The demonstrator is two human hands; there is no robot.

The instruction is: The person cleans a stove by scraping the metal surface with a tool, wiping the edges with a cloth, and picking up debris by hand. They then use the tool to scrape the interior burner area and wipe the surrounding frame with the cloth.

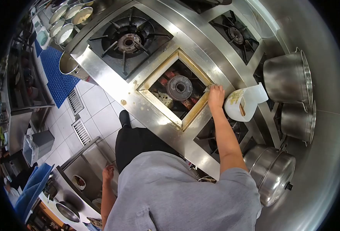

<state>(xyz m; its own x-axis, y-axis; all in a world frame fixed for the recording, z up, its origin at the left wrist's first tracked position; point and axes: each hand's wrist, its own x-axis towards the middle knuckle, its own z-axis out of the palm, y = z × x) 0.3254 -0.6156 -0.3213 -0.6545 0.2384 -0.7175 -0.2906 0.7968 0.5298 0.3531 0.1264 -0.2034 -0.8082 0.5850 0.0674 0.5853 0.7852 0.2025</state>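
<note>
My right hand (216, 96) is closed at the right corner of a square burner opening (152, 79) in the steel stove top, its fingers round something small and greyish that I cannot make out. A round burner head (179, 88) sits inside the opening, which has a stained, yellow-brown frame and no grate over it. Beside my right forearm stands a white plastic container (250, 101) with yellowish residue and a brown handle or stick in it. My left hand (107, 173) hangs low on the left near a steel counter, fingers loosely bent and nothing visible in them.
A burner with its grate (129, 43) lies beyond the opening; another (236, 35) is at the upper right. Large steel pots (287, 75) line the right side. On the left are a blue mat (56, 71), floor drains (81, 131), a bin (43, 144) and a pan (67, 211).
</note>
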